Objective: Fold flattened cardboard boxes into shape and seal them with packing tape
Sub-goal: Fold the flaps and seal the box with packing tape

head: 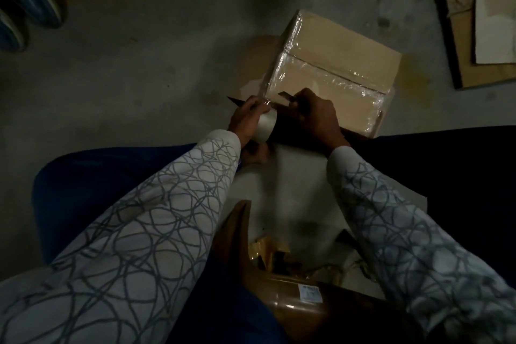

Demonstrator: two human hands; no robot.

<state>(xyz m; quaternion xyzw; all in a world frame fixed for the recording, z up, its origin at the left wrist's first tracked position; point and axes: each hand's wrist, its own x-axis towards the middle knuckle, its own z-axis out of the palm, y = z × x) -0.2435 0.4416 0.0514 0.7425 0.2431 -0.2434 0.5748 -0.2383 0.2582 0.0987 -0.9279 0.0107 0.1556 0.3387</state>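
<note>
A view from above and behind a seated person's arms, both in pale sleeves (156, 218) patterned with looping grey lines, reaching forward over a dim grey concrete floor (156, 45). A folded cardboard box (335, 64) sits on the floor just beyond the hands, slightly right of centre, its top flaps closed and covered with shiny clear tape along the centre seam and around the near and left edges. The left hand (248, 117) curls around a roll of clear packing tape (265, 124), holding it at the near left corner of the box, with a short strip of tape stretched from the roll to that corner. The right hand (315, 117) is closed around a thin dark cutter (287, 96), whose blade points left and lies against the box top near the same corner, just beside the stretched tape. A dark pointed tip (233, 100) sticks out to the left past the left hand; what it belongs to cannot be told. Dark blue trouser legs (92, 173) frame the scene on both sides. Between them, near the viewer, lies a white sheet (296, 184), and nearer still a brown glossy bundle (290, 304) with a small white label (308, 292). Flattened cardboard (463, 36) rests on the floor at the far right, well apart from the box. At the far left edge is blue and white footwear (25, 0).
</note>
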